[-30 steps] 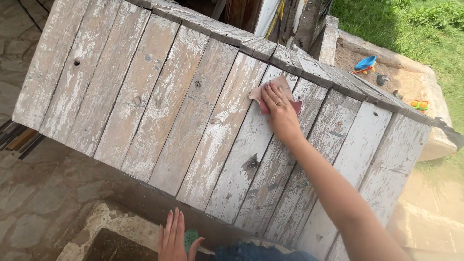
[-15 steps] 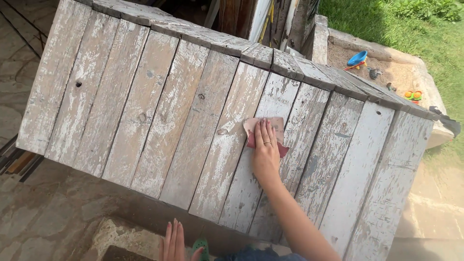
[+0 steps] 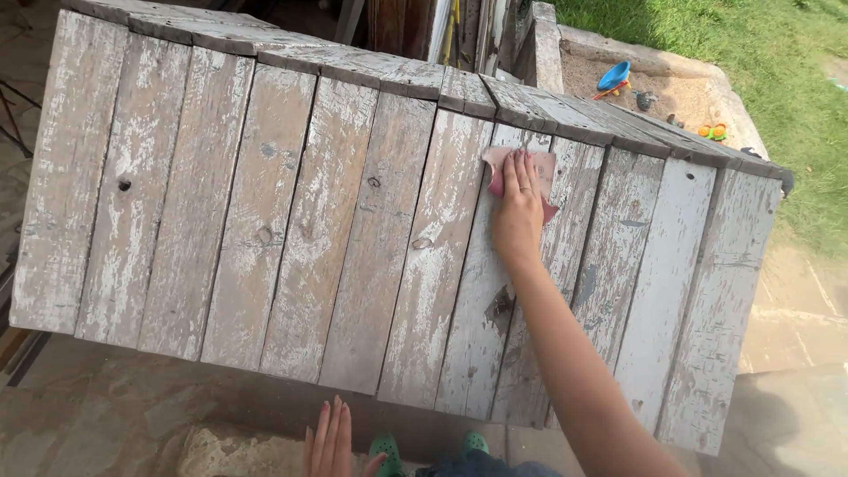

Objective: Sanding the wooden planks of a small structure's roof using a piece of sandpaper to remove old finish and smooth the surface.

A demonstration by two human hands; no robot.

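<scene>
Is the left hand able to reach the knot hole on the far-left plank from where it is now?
Probably yes: the left hand hangs free below the boards, and nothing covers the knot hole.
</scene>
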